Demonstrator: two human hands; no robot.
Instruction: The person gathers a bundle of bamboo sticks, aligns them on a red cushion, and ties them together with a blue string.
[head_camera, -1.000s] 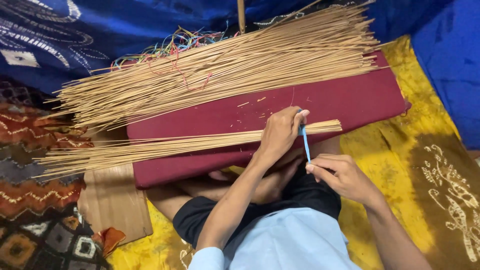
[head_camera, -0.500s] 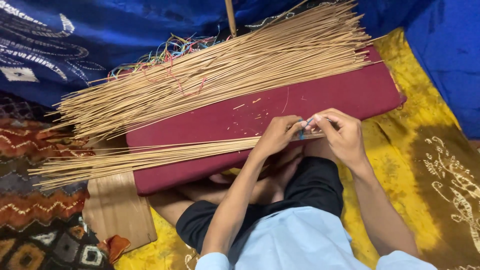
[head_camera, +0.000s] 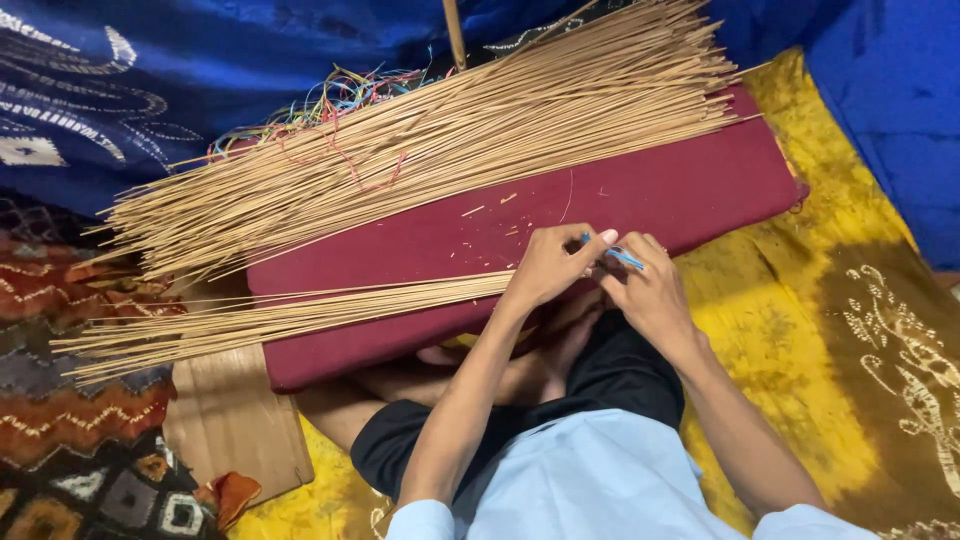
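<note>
Head camera looks down on a seated person whose left hand (head_camera: 548, 268) closes around the near end of a small bundle of sticks (head_camera: 290, 318), while the right hand (head_camera: 650, 290) sits just beside it, pinching a thin blue thread (head_camera: 625, 258) at the bundle's end. Both hands are close together, almost touching. The bundle lies along the near edge of a flat maroon cushion (head_camera: 650, 195) resting over the person's lap and fans out loosely to the left. It appears partway bound: only the end at the hands is gathered. A much larger heap of loose sticks (head_camera: 430, 150) lies untied across the cushion's far side, so most of the work seems left. Sticks are pale, straight, thin and dry-looking. Tangled coloured threads (head_camera: 330, 95) lie behind the heap. Patterned yellow cloth (head_camera: 790, 340) covers the floor.
</note>
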